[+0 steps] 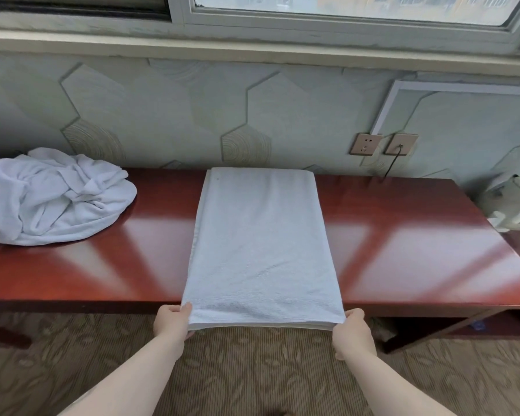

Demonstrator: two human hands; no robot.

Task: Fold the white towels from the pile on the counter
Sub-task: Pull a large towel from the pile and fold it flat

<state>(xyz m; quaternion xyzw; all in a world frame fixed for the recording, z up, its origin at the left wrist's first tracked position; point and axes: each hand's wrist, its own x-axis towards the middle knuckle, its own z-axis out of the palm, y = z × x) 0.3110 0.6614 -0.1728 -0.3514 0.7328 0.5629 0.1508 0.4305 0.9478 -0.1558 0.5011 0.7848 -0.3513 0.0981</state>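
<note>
White terry towel (260, 247), part-folded, lies lengthwise across the glossy red-brown wooden bench (403, 244), long axis running away from the person, left hand (173, 321) and right hand (353, 333) each pinching a near corner.

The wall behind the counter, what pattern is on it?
Pale green wallpaper with hexagon outlines, some filled with concentric rings; the head view.

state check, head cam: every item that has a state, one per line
towel: folded flat, near edge overhanging the counter
towel pile: crumpled, unfolded, on the counter's left end
left hand: pinches towel's near left corner
right hand: pinches towel's near right corner
wall sockets: right one has a cable plugged in
</note>
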